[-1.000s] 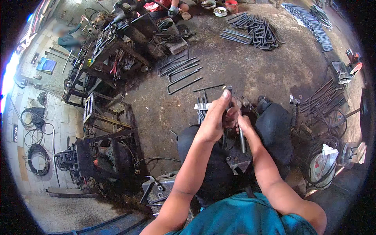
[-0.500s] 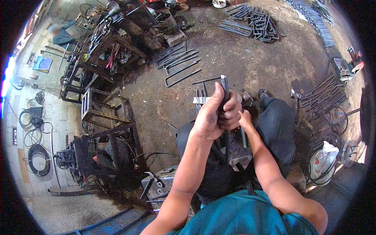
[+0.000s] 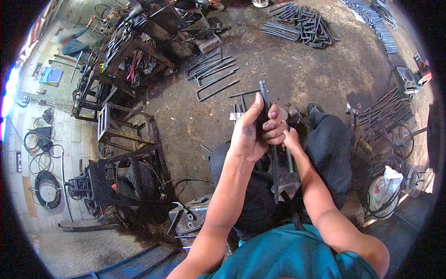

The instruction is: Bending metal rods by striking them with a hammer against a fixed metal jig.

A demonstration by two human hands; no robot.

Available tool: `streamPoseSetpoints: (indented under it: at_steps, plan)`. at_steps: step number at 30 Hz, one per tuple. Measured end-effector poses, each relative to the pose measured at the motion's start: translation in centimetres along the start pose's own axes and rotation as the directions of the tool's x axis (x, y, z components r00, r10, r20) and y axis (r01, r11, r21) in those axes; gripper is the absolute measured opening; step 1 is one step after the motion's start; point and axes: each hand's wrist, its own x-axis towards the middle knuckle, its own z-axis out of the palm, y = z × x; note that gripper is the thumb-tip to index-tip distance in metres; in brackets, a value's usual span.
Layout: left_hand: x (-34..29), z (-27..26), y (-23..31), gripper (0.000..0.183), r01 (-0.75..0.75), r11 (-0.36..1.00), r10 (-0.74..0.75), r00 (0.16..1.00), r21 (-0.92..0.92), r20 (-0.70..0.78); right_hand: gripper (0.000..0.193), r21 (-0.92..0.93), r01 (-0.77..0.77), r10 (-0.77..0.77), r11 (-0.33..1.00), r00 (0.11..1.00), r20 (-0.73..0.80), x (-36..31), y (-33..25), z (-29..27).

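Observation:
My left hand (image 3: 255, 128) is closed round a dark metal rod (image 3: 275, 179), thumb lying along it. The rod stands roughly upright in this view; its bare bright tip shows above the thumb and its lower end reaches between my knees. Just beyond, my right hand (image 3: 291, 139) is closed round a grey bar-like handle (image 3: 291, 162), partly hidden behind the left fingers. What is at the far end of that handle cannot be made out. Past the hands, several short rods (image 3: 242, 100) lie near a pale strip.
Bent U-shaped rods (image 3: 216, 76) lie ahead, with a larger pile (image 3: 309, 28) farther off. A claw hammer (image 3: 182, 211) rests on a metal box at my left. Loose rods (image 3: 383, 109) and a white bag (image 3: 385, 188) are at right. A person (image 3: 72, 44) works beyond the steel benches (image 3: 132, 60).
The rod in my left hand has shifted slightly, its top up and a little left, its lower end to the right. My right hand has hardly moved and keeps its grip.

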Motion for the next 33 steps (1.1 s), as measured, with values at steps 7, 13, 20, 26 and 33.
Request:
streamPoseSetpoints:
  at_steps: [7,13,20,26,33]
  plan:
    - [0.1,0.5,-0.3,0.041,-0.057,0.994,0.062,0.997,0.093,-0.055,0.075,-0.021,-0.009,0.009,1.0,1.0,-0.012,-0.4,-0.6,-0.1]
    - [0.2,0.6,-0.7,0.033,-0.095,0.981,0.113,0.989,0.17,-0.095,0.074,-0.035,-0.028,0.029,0.999,0.999,0.022,-0.5,-0.5,-0.4]
    - [0.6,0.2,-0.9,0.026,-0.172,0.927,0.226,0.965,0.333,-0.133,0.076,0.01,0.007,-0.007,1.0,1.0,-0.002,-0.6,-0.3,-0.3]
    - [1.5,-0.6,-1.2,0.02,-0.257,0.836,0.364,0.921,0.485,-0.14,0.072,-0.01,-0.018,0.017,1.0,0.999,-0.045,-0.9,-0.9,-0.7]
    - [1.1,-2.6,-0.2,0.023,-0.012,0.086,0.779,0.625,0.996,-0.059,0.062,0.148,-0.13,0.116,0.98,0.988,0.098,-2.2,-2.7,-1.8]
